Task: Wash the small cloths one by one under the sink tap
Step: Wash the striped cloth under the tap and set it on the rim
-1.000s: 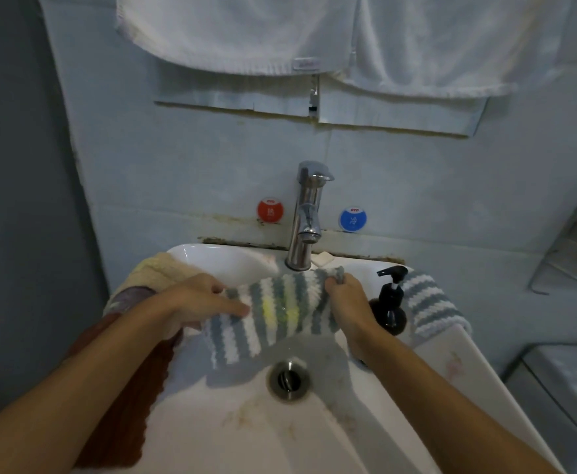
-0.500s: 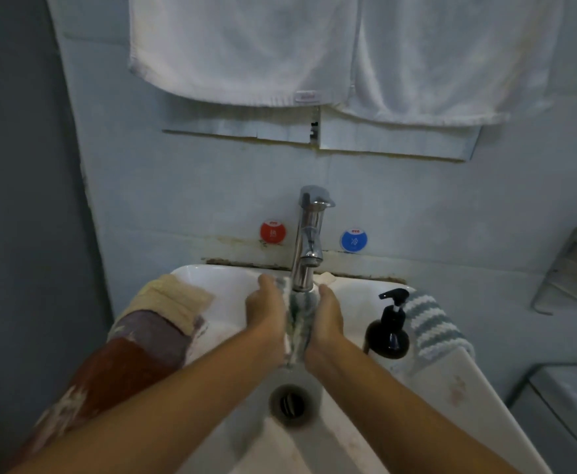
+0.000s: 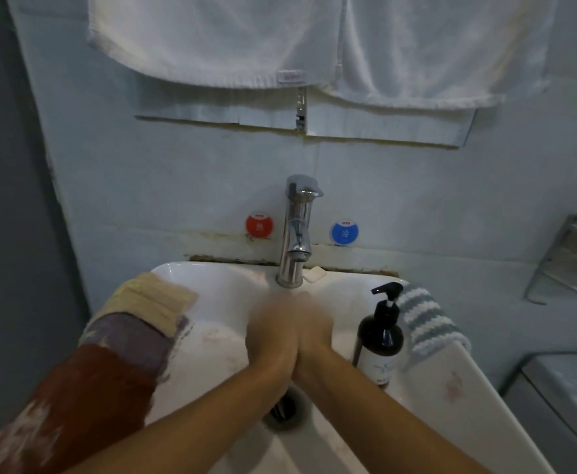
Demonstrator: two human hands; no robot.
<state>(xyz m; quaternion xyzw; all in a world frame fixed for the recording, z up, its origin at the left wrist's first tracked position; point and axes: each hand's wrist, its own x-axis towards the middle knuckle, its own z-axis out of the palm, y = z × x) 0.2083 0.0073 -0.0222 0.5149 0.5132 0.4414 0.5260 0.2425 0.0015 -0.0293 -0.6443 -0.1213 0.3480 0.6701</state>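
Hands meet directly below the tap [image 3: 297, 230]: the left hand [image 3: 271, 331] and the right hand [image 3: 312, 328] are pressed together side by side over the basin, and both are smeared by motion blur. Whatever lies between them is hidden; by the task it would be one small cloth being rubbed, but the cloth itself cannot be made out, nor whether the fingers curl round it. Water from the spout cannot be seen either.

Left of the tap, on the rim of the sink [image 3: 212, 278], a cream cloth [image 3: 157, 302] overlaps a purple cloth [image 3: 129, 343], and a rust-red cloth [image 3: 82, 398] trails toward the viewer from them. Right of the tap, past the dark soap pump bottle [image 3: 381, 340], a grey-and-white striped cloth [image 3: 424, 323] lies on the rim.

As a judgement, the job looks to be somewhere in its middle. The striped piece set apart to the right of the tap may be one already washed, though nothing proves it. The three to the left seem to be waiting their turn, so most of the washing probably remains. Below the tap, the drain [image 3: 283, 410] shows open behind the wrists.
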